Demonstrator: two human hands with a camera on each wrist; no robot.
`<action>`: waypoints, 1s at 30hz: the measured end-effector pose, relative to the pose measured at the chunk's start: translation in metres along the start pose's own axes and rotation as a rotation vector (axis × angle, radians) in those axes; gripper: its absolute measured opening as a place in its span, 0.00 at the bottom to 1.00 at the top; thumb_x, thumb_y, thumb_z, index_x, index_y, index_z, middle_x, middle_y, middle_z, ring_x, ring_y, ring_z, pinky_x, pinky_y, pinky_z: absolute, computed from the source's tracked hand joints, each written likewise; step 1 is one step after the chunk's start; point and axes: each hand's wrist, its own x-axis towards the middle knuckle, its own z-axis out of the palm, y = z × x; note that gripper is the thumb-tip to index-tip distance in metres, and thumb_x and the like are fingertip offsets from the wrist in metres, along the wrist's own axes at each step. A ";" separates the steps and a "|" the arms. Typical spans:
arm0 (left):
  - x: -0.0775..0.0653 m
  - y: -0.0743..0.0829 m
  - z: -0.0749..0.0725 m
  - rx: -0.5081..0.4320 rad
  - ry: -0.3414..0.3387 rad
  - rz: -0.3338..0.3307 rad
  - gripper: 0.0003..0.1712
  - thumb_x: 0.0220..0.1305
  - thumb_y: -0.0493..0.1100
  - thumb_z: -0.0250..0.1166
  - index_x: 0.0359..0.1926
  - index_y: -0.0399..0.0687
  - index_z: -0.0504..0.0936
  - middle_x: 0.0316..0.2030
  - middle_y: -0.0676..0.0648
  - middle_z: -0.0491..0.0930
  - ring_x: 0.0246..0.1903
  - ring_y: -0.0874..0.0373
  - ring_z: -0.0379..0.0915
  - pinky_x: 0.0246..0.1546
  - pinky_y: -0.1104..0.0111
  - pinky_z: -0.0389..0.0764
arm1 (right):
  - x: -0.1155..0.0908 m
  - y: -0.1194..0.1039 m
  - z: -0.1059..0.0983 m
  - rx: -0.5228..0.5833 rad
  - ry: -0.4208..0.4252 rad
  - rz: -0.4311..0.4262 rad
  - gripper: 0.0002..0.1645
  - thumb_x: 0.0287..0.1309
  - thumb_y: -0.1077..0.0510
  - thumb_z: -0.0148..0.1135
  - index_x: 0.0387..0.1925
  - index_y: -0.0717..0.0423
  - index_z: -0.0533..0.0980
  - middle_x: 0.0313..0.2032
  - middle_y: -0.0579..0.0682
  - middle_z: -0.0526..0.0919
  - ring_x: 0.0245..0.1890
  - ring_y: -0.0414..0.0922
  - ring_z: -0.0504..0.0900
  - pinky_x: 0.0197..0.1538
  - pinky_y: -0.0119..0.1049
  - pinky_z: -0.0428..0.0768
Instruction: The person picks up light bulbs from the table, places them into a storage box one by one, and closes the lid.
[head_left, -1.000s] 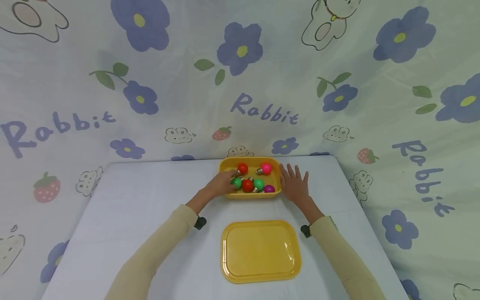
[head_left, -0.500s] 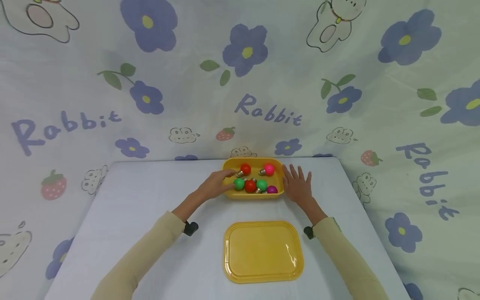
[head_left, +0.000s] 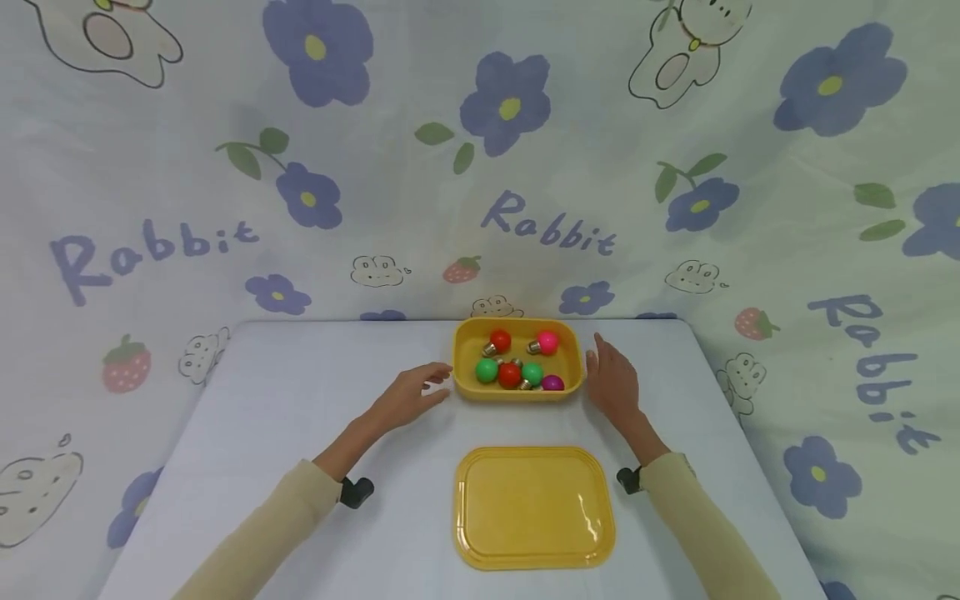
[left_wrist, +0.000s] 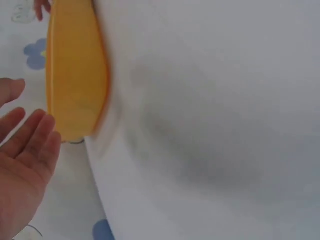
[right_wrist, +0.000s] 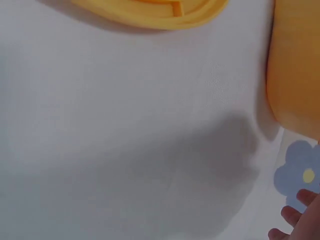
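A yellow box (head_left: pixel 517 395) at the far side of the table holds several coloured light bulbs with metal screw bases. Among them are a pink bulb (head_left: pixel 549 342), a purple bulb (head_left: pixel 552 382), red bulbs and green bulbs. My left hand (head_left: pixel 408 397) is just left of the box, fingers loosely bent and spread from the thumb, holding nothing. The left wrist view shows its palm (left_wrist: pixel 25 165) beside the box wall (left_wrist: pixel 77 75). On the other side, my right hand (head_left: pixel 617 387) is raised close to the box's right end, also holding nothing.
A yellow lid (head_left: pixel 534 508) lies flat on the white table (head_left: pixel 315 367) in front of the box. Behind the table hangs a patterned cloth (head_left: pixel 420 192) with flowers and rabbits, close to the box's back.
My left hand has drawn back leftward from over the bulbs to outside the box. My right hand has moved slightly away from the right end, its fingers closer together. The head view has shifted slightly.
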 end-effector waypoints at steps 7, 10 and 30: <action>-0.040 0.001 0.024 -0.093 -0.021 -0.054 0.24 0.70 0.39 0.64 0.63 0.33 0.73 0.50 0.39 0.81 0.49 0.50 0.79 0.50 0.63 0.81 | -0.030 0.021 -0.013 0.274 0.002 0.104 0.37 0.79 0.42 0.26 0.69 0.65 0.65 0.65 0.66 0.70 0.67 0.63 0.66 0.68 0.59 0.62; -0.058 0.005 0.035 -0.118 -0.043 -0.108 0.25 0.70 0.42 0.64 0.63 0.34 0.74 0.50 0.42 0.82 0.48 0.51 0.79 0.48 0.65 0.82 | -0.050 0.028 -0.018 0.311 -0.041 0.112 0.35 0.80 0.42 0.31 0.66 0.65 0.69 0.64 0.65 0.72 0.66 0.61 0.68 0.66 0.58 0.66; -0.120 0.022 0.072 -0.250 -0.096 -0.226 0.26 0.67 0.44 0.66 0.58 0.29 0.76 0.42 0.49 0.82 0.39 0.56 0.80 0.36 0.70 0.81 | -0.155 0.021 -0.021 0.338 -0.271 0.216 0.20 0.68 0.53 0.60 0.55 0.60 0.79 0.49 0.56 0.84 0.50 0.56 0.82 0.50 0.51 0.82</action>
